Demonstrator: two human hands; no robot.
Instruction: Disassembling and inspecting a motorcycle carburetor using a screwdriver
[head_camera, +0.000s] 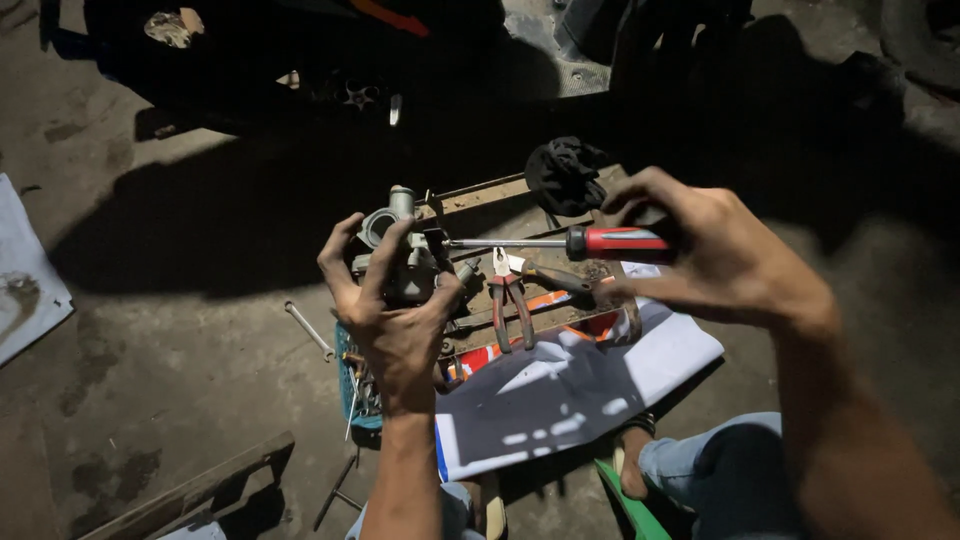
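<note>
Two hands worked: the left hand (395, 320) clamped a metal carburetor (405, 250), the right hand (715, 255) gripped a red-handled screwdriver (560, 243) against it.

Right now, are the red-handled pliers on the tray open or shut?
Shut, it seems: the pliers lie flat on the rusty tray with both red handles nearly side by side. The jaw tips are too dim to confirm.

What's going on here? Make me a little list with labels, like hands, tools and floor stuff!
Left hand: grips a grey metal engine part.
Right hand: holds a red-and-black screwdriver, tip at the part.
Tray: a rusty metal tray below, with red-handled pliers.
Floor: a wrench, white sheet, dark cloth.
Light: dim, deep shadows.
</note>
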